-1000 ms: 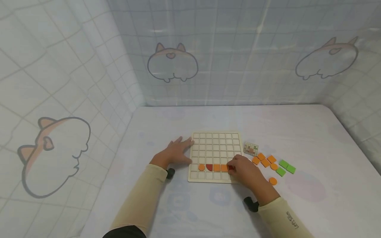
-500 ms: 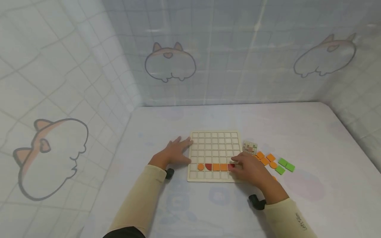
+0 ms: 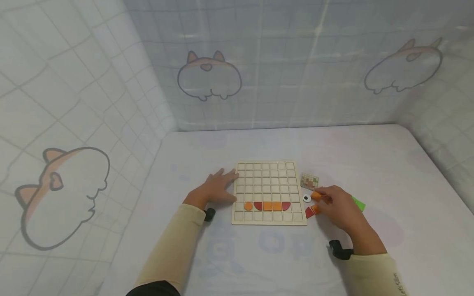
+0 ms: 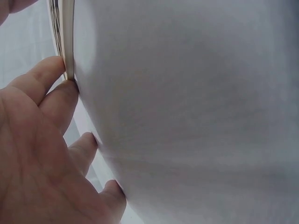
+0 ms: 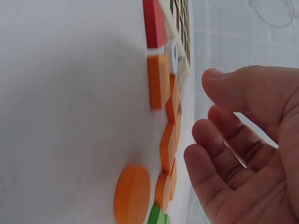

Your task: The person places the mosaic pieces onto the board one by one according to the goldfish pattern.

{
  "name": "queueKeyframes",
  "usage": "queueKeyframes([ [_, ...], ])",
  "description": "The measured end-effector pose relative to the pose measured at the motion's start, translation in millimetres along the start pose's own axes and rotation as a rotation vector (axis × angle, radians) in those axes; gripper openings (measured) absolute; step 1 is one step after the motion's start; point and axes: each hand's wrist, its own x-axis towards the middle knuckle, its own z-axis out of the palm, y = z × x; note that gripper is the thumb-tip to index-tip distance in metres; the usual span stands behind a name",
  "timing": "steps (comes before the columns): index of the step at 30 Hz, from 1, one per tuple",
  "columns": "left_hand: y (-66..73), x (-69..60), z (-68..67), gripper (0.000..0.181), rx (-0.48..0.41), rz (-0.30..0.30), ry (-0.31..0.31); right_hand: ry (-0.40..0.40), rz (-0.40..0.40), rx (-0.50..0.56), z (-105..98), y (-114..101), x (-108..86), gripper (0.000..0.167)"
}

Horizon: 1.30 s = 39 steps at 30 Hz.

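The wooden grid board (image 3: 266, 185) lies on the table; one of its lower rows holds an orange disc (image 3: 248, 206), a red quarter piece (image 3: 258, 206), two orange squares (image 3: 272, 206) and another red piece (image 3: 286, 206). Spread fingers of the left hand (image 3: 214, 190) touch the board's left edge, also visible in the left wrist view. Right of the board, the right hand (image 3: 338, 207) is over the loose orange pieces (image 3: 316, 196). In the right wrist view the right hand (image 5: 247, 149) has relaxed, parted fingers holding nothing, beside orange blocks (image 5: 159, 81).
A small patterned card (image 3: 309, 181) lies at the board's right edge. Near it are a white disc with a black dot (image 3: 307, 198), a red piece (image 3: 309, 212) and green pieces (image 3: 358, 203). Curtains with animal drawings stand behind and at the sides.
The right hand has left the red piece in the board's row and moved right, over the loose pieces. That row is now uncovered. The left hand stays at the board's edge.
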Motion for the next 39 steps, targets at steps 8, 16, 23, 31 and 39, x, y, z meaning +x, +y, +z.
queueKeyframes([
  [8, -2.0, -3.1, -0.8, 0.091, -0.026, -0.033, -0.006, -0.040, 0.046, 0.013, -1, 9, -4.5, 0.051],
  [16, -3.4, -1.4, -1.1, 0.092, -0.034, -0.034, -0.007, -0.068, 0.026, 0.008, 7, 3, -1.7, 0.056],
  [23, -0.9, -3.0, -0.4, 0.092, -0.031, -0.028, -0.015, -0.106, 0.046, -0.028, 11, 0, 1.6, 0.055],
  [31, 1.5, -3.9, -2.4, 0.091, -0.021, -0.027, -0.015, -0.094, 0.072, -0.085, 6, -3, -3.5, 0.044],
  [39, 3.4, -3.5, -3.3, 0.091, -0.021, -0.038, -0.017, -0.083, 0.128, -0.096, 8, -3, -5.4, 0.039],
])
